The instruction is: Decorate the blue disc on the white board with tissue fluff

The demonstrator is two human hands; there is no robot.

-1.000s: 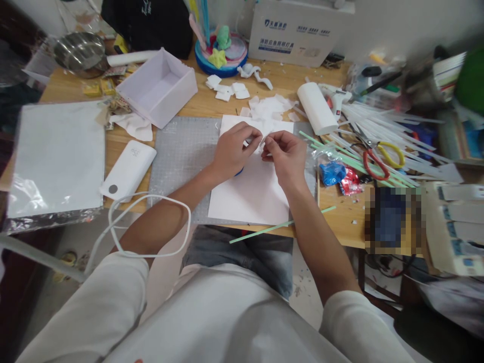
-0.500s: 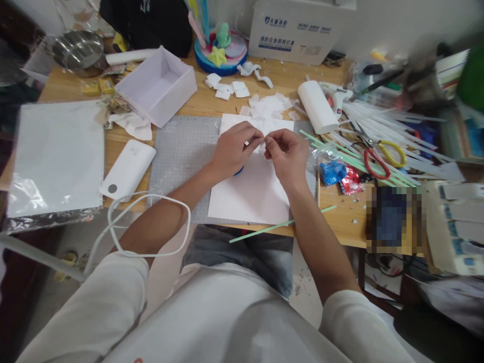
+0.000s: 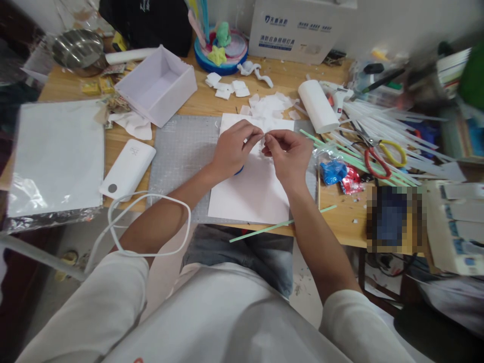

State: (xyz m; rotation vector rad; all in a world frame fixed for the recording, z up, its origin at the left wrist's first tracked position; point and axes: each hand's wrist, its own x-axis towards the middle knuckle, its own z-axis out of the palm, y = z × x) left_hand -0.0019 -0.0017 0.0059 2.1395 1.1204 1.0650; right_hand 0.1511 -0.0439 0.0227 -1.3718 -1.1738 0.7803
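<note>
My left hand (image 3: 235,147) and my right hand (image 3: 289,154) meet fingertip to fingertip above a white sheet of paper (image 3: 249,199). Both are closed in a pinch; whatever sits between the fingers is too small to make out. Under the left palm a bit of a blue object (image 3: 239,170) shows, mostly hidden. The paper lies on a grey cutting mat (image 3: 181,156). Beyond the fingers are torn white scraps (image 3: 273,105). A thin green stick (image 3: 260,232) lies across the table's front edge, passing beneath my right forearm.
At left stand a white open box (image 3: 159,96), a power bank (image 3: 128,169) and its looped white cable (image 3: 151,254). To the right are a white roll (image 3: 318,107), scissors (image 3: 385,160), many clear sticks (image 3: 389,121) and a blue packet (image 3: 333,173). A carton (image 3: 298,33) stands behind.
My right hand has shifted very slightly to the right, its fingers still pinched. My left hand stays nearly in place, and the things on the table have not moved.
</note>
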